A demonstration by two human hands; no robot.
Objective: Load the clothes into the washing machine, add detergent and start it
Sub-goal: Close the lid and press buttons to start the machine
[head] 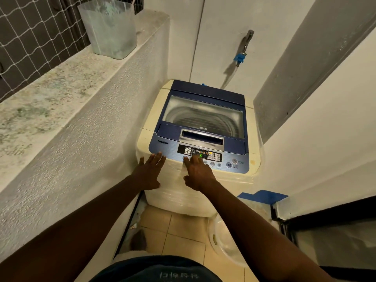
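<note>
The washing machine [200, 139] stands in the corner with its lid [204, 115] closed. The left hand [149, 173] is flat with spread fingers at the front left edge. The right hand [198, 173] points one finger at a button on the control panel [203, 156], probably touching it. A green sign glows on the display [201, 156].

We see a tiled floor [183, 231] carrying the washing machine [195, 192], which stands in the corner against the walls. Beside it on the tiles lies a clear plastic item [225, 239]. On the stone ledge [61, 82] to our left stands a translucent tub [109, 27].
</note>
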